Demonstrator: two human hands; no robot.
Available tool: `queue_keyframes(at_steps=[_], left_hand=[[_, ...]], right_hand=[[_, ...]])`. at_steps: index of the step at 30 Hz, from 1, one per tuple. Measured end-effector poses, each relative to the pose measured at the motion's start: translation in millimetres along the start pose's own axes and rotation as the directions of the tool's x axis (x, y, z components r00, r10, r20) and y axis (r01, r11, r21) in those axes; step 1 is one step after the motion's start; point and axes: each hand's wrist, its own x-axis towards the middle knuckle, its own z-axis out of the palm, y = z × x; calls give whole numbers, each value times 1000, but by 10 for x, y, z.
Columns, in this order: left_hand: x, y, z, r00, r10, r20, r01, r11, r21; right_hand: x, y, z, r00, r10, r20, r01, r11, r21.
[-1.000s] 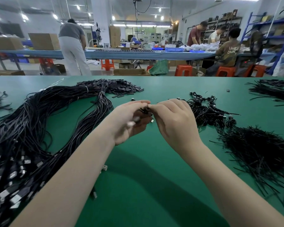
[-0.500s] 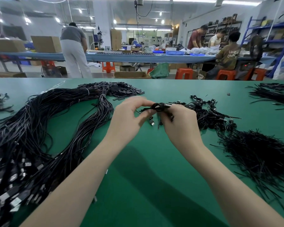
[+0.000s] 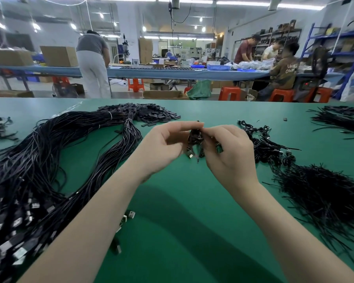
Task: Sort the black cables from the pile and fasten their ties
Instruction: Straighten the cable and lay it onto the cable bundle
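Green matting covered your worktable, and a busy workshop stretched behind it. Above the middle of that table you held a small coiled black cable between both hands, lifted clear of the surface. Your left hand pinched the coil from its left side, thumb and fingertips curled onto it. Your right hand closed round it from the right, fingers bent over the top of the coil. A silver USB plug dangled just below the coil, and a thin black tail hung beside it; whether the tie was already fastened you could not tell from this angle.

Left of the coil lay the big pile of long black cables, banded in places with white ties, its plug ends spilling toward the near left edge. Beyond the coil, at the far side of the table, sat a heap of flat black pieces. Right of the coil rested a cluster of finished small coils, and nearer you on that side a dense mound of black twist ties. More black strands lay at the far right. Near your left forearm, a few loose plugs rested on the mat.

Past the table, a person in white trousers stood at a long blue bench, with seated workers right of the coil's line.
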Motion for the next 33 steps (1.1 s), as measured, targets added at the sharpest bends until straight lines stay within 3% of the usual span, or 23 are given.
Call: queue_keyframes(at_steps=[3,5,9,11,12,14,16,17,19,21,23,24,25,27,28,29,31,33], left_hand=[[13,-60,-56,984,166,-67,-132,926,355],[29,-81,-31,962,242,-123,-166,885,435],[22,-93,47,961,107,-255,-43,968,246],[29,-97,85,962,-85,-259,114,989,97],[31,-81,94,942,-241,-234,235,970,-56],[48,-53,64,859,-510,-42,457,801,-386],[38,-38,3,815,-566,119,545,681,-489],[44,-64,-46,824,-554,115,549,733,-402],[44,-111,-166,868,-497,6,497,868,-14],[51,-165,-341,904,-414,-101,420,826,376],[50,-236,-570,911,-364,-193,402,681,612],[41,-275,-707,904,-351,-245,418,605,677],[29,-304,-845,889,-349,-297,448,529,721],[-7,-369,-1117,839,-373,-396,525,368,767],[-32,-413,-1243,803,-409,-433,564,290,773],[-66,-458,-1341,758,-467,-456,599,219,770],[-132,-571,-1443,644,-601,-474,651,105,751],[-197,-698,-1479,549,-683,-481,690,47,722]], right_hand=[[17,-10,17,998,45,32,-46,998,49],[-1,-20,48,997,60,40,-61,998,33],[-65,-19,112,1000,-12,8,12,999,-39],[-111,0,130,992,-122,-28,118,986,-114],[-132,2,135,983,-176,-48,167,975,-143],[-168,-8,148,961,-264,-84,246,952,-181],[-194,0,177,954,-287,-91,269,948,-171],[-201,26,192,961,-270,-63,259,955,-141],[-209,121,200,982,-189,23,190,979,-80],[-179,261,176,994,-75,78,83,990,-110],[-102,468,148,982,120,148,-80,965,-251],[-47,601,150,937,281,207,-191,909,-371],[4,740,162,848,466,251,-280,797,-535],[49,886,162,597,749,286,-287,533,-796],[29,881,181,520,797,308,-243,484,-841],[-14,846,232,511,788,344,-216,505,-836],[-190,690,390,589,689,422,-206,633,-747],[-425,487,556,598,634,490,-284,740,-610]])
